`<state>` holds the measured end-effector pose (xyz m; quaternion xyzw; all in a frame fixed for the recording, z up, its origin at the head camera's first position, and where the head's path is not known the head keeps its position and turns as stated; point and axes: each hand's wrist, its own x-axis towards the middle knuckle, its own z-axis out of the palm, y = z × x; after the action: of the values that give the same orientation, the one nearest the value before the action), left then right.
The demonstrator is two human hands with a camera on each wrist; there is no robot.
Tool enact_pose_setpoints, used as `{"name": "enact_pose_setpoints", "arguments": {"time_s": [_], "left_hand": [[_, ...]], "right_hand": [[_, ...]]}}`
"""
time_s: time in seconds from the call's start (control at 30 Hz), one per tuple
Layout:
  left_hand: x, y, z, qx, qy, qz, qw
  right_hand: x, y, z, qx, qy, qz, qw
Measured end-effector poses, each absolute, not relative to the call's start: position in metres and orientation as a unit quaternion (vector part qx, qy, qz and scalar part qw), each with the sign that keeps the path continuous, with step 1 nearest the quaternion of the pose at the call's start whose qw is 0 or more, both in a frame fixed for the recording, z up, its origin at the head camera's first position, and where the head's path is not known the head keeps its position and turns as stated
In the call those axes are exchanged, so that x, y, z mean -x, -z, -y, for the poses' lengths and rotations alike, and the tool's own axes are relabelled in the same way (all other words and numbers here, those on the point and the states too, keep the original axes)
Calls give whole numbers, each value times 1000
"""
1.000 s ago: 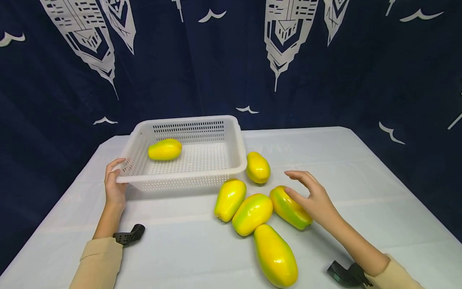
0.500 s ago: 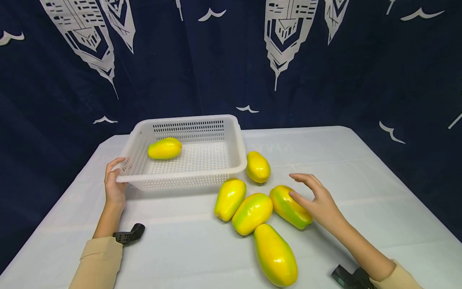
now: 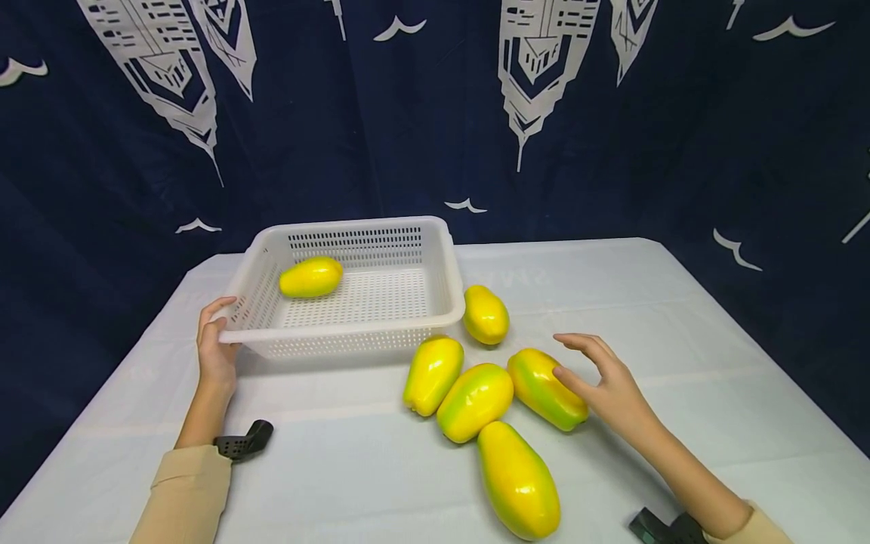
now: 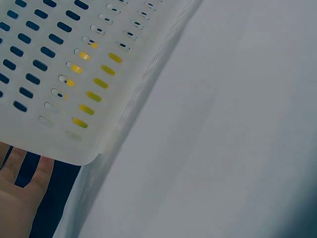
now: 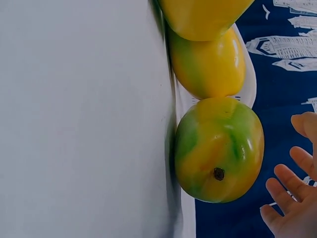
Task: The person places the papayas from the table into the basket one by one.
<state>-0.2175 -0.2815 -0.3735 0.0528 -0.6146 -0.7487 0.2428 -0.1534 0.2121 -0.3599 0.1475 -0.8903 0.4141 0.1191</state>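
Note:
My left hand [image 3: 216, 351] grips the left front corner of a white perforated plastic basket [image 3: 340, 330], thumb and fingers at its rim. In the left wrist view, fingers [image 4: 43, 171] show below the edge of the basket [image 4: 29, 136]. One yellow papaya [image 3: 311, 277] lies inside, toward the left. My right hand [image 3: 615, 393] hovers with spread, slightly bent fingers beside a yellow-green papaya [image 3: 544, 389]. In the right wrist view, a gap separates the hand [image 5: 294, 191] from the closest papaya [image 5: 220, 148]; it holds nothing.
More papayas lie on the white-covered table [image 3: 340, 468]: one [image 3: 486, 315] by the basket's right side, two [image 3: 433, 375] before its front right corner, and another [image 3: 519, 481] nearer the front. A dark blue printed curtain [image 3: 421, 113] hangs behind.
My right hand has drifted slightly right and toward me, away from the papaya beside it. The papaya in the basket has shifted slightly toward the back. The left hand stays on the basket.

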Motion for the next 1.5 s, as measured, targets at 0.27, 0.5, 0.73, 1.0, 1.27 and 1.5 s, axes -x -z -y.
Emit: {"name": "enact_pose_setpoints", "arguments": {"time_s": [0.27,0.5,0.73,1.0,1.27,1.5], "left_hand": [[218,372,281,-52,746,619,239],[218,373,282,-50,757,606,241],[216,374,282,-55,751,614,238],[217,374,282,-52,748,618,237],[219,373,281,-54,754,609,241],[218,374,282,-53,754,610,239]], "right_hand": [[152,365,-215,-144,-417,891,105],[152,368,-216,-151,-416,892,94],[150,369,-216,-151,-413,895,79],[152,373,-216,-156,-394,903,73],[154,378,-216,-160,-366,913,80],[154,380,-214,-159,-375,911,63]]}}
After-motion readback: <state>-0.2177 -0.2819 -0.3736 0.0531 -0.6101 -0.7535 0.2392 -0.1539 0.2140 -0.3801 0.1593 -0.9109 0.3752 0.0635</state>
